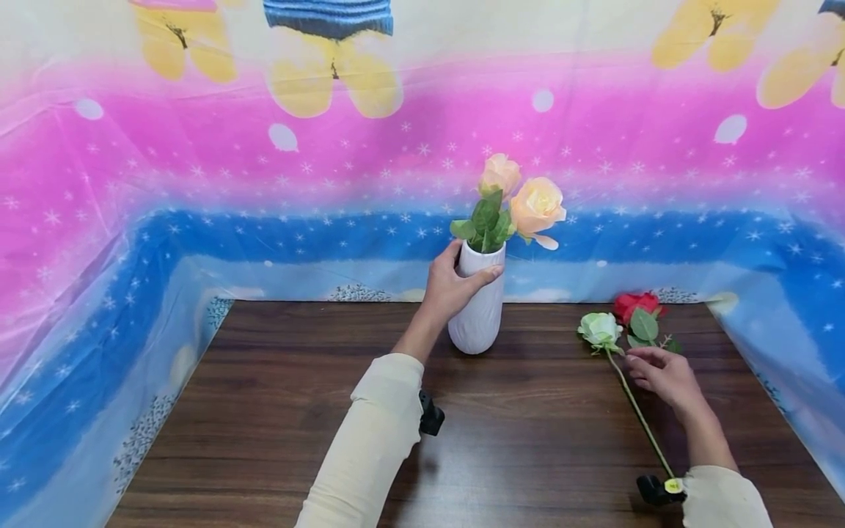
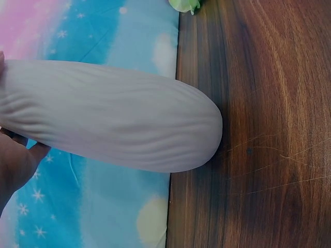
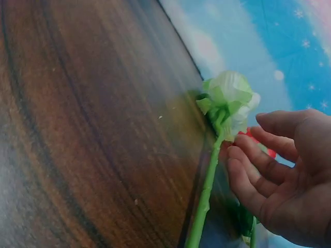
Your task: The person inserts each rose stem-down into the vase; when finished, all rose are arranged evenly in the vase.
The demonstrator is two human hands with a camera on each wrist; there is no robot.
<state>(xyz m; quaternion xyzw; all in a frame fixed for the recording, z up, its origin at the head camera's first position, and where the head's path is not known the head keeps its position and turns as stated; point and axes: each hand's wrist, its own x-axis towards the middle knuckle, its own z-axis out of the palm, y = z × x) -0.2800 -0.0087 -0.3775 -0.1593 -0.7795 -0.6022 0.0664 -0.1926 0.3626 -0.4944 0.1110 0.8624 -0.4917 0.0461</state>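
Note:
My left hand (image 1: 452, 282) grips the upper part of a white ribbed vase (image 1: 477, 315), thumb across its front. Two peach roses (image 1: 536, 209) with green leaves stand in the vase; the left wrist view shows only its body and rounded base. On the right, a pale green rose (image 1: 599, 330) has its long stem (image 3: 207, 191) running toward the near edge. My right hand (image 1: 663, 375) is just right of that stem, below the bloom, its fingers loosely bent and the thumb apart from them. Behind the green rose is a red rose (image 1: 635, 304) with leaves, partly hidden.
The dark wooden table (image 1: 264, 411) ends at the back and sides against a printed pink and blue cloth (image 1: 370, 169). Black wrist cameras (image 1: 653, 490) are strapped at both cuffs.

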